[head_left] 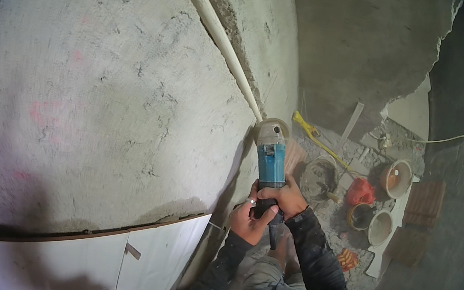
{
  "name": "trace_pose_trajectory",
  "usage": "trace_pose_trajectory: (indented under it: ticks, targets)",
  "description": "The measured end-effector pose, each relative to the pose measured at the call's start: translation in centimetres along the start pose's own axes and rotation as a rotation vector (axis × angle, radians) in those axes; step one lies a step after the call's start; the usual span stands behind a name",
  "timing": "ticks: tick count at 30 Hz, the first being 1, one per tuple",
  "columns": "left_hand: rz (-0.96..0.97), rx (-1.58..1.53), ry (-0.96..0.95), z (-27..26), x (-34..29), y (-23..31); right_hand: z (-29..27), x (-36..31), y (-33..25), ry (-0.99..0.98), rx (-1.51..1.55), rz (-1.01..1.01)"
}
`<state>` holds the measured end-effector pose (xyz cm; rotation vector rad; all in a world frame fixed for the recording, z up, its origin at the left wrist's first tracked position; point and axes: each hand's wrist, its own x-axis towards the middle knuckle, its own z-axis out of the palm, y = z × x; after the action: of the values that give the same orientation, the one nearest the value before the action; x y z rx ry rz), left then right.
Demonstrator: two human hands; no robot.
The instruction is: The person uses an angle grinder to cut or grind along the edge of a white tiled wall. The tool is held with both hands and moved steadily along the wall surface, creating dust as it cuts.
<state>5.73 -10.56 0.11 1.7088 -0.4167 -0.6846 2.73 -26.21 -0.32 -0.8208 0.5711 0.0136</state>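
Both my hands grip a blue angle grinder (272, 165) with a grey metal head and a black rear handle. My left hand (251, 221), with a ring on one finger, wraps the handle from below. My right hand (289, 199) closes round the body just above it. The grinder's head points away from me, beside the lower end of a white pipe (219, 34) that runs in a groove in the rough plaster wall (102, 82). Its disc is mostly hidden under the head, so I cannot tell whether it touches the wall.
White tiles (73, 265) cover the lower wall at left. On the rubble-strewn floor stand several buckets (380, 228), a round basin (318, 178) and a red plastic bag (361, 192). A yellow strap-like thing (320, 141) lies beyond. Stacked brown tiles (424, 202) stand at right.
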Motion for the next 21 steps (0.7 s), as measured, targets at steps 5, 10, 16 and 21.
trace_pose_trajectory:
  ticks: [5, 10, 16, 21]
  targets:
    - [0.046, -0.062, 0.023, 1.1, 0.0, 0.8, -0.1, -0.7, -1.7, -0.027, -0.014, -0.069]
    - [0.04, -0.097, 0.029, 0.8, 0.1, 1.8, 0.9, -1.2, -2.9, 0.018, 0.003, -0.018]
    - [0.026, -0.022, 0.033, 0.0, -0.1, 2.2, 1.0, -0.4, -2.2, -0.033, -0.037, -0.027]
    - [0.039, -0.031, 0.067, -0.1, -0.3, 2.6, 1.1, -0.2, -1.8, -0.034, -0.03, -0.025]
